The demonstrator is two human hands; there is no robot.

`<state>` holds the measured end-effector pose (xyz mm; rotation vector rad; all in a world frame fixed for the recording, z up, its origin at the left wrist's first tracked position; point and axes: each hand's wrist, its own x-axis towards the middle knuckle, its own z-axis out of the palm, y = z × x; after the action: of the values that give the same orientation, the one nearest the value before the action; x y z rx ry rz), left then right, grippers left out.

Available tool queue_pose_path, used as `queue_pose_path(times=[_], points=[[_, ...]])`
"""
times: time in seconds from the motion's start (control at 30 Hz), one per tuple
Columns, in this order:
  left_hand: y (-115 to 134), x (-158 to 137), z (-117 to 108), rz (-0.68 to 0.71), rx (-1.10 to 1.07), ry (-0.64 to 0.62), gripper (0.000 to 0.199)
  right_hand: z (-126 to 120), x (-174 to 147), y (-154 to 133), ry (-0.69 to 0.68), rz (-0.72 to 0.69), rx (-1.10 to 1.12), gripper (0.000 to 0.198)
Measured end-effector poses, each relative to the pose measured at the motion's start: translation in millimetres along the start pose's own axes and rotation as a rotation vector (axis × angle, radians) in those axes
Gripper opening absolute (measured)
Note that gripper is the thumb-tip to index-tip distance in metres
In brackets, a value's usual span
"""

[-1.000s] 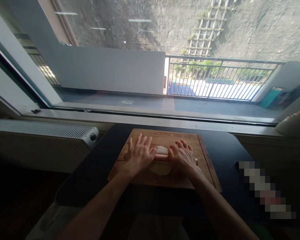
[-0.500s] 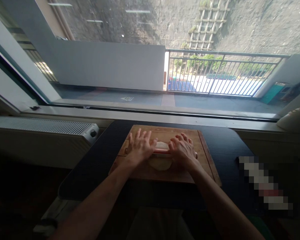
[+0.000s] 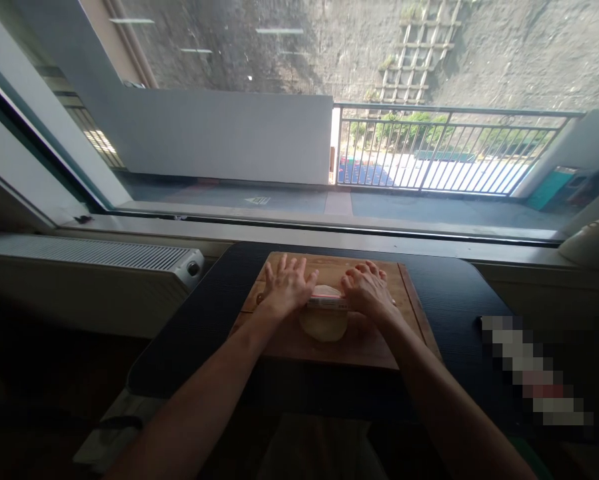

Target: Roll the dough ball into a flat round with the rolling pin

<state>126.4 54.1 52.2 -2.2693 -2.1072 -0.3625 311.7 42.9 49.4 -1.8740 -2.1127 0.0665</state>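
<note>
A rolling pin [image 3: 328,303] with a printed band lies crosswise over a flat, pale piece of dough [image 3: 324,327]. The dough shows on both sides of the pin, more of it toward me. My left hand [image 3: 290,288] presses its palm on the pin's left part, fingers stretched out and spread. Over the right part, my right hand [image 3: 368,290] bends its fingers across the pin. A knob at the pin's left end shows beside the left hand. Under everything is a wooden board [image 3: 414,313] with a groove along its right side.
The board sits on a black table [image 3: 459,293] with rounded corners. A pixelated strip [image 3: 534,373] covers something at the table's right. Left of the table stands a white radiator [image 3: 104,267]. Beyond the windowsill [image 3: 289,233], a railing [image 3: 449,150] shows outside.
The rolling pin has turned, so its printed band now faces up. Both hands are still on it. The whole view has shifted slightly.
</note>
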Motion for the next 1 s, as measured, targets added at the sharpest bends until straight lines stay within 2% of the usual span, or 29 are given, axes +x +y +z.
queue_pose_path(times=[0.1, 0.23, 0.4, 0.47, 0.53, 0.67, 0.73, 0.87, 0.93, 1.0], points=[[1, -2, -2, 0.01, 0.007, -0.02, 0.064, 0, -2, 1, -0.028, -0.012, -0.011, 0.039], [-1, -22, -1, 0.106, 0.05, 0.062, 0.061, 3, -20, 1, 0.022, -0.087, -0.039, 0.042], [1, 0, -3, 0.01, 0.015, -0.04, 0.063, -1, 2, 2, -0.062, -0.017, -0.026, 0.04], [1, 3, -5, 0.017, 0.015, -0.064, 0.064, -3, 3, 2, -0.047, -0.005, -0.025, 0.039], [1, -6, -5, 0.059, 0.03, -0.044, 0.063, -2, -7, 1, 0.002, -0.021, -0.025, 0.038], [-1, -23, -2, 0.123, 0.071, 0.077, 0.062, 3, -22, -1, 0.106, -0.062, -0.034, 0.04], [0, -15, -1, 0.094, 0.058, 0.071, 0.062, 3, -11, -1, 0.096, -0.029, -0.021, 0.043], [1, 5, -2, 0.015, 0.01, -0.019, 0.063, 2, 10, 0, 0.047, 0.07, 0.01, 0.045], [1, -1, -3, 0.034, 0.021, -0.013, 0.063, 3, 1, 0, 0.044, 0.05, 0.014, 0.044], [0, -16, -2, 0.092, 0.048, 0.044, 0.063, 5, -13, 0, 0.065, -0.009, 0.003, 0.042]])
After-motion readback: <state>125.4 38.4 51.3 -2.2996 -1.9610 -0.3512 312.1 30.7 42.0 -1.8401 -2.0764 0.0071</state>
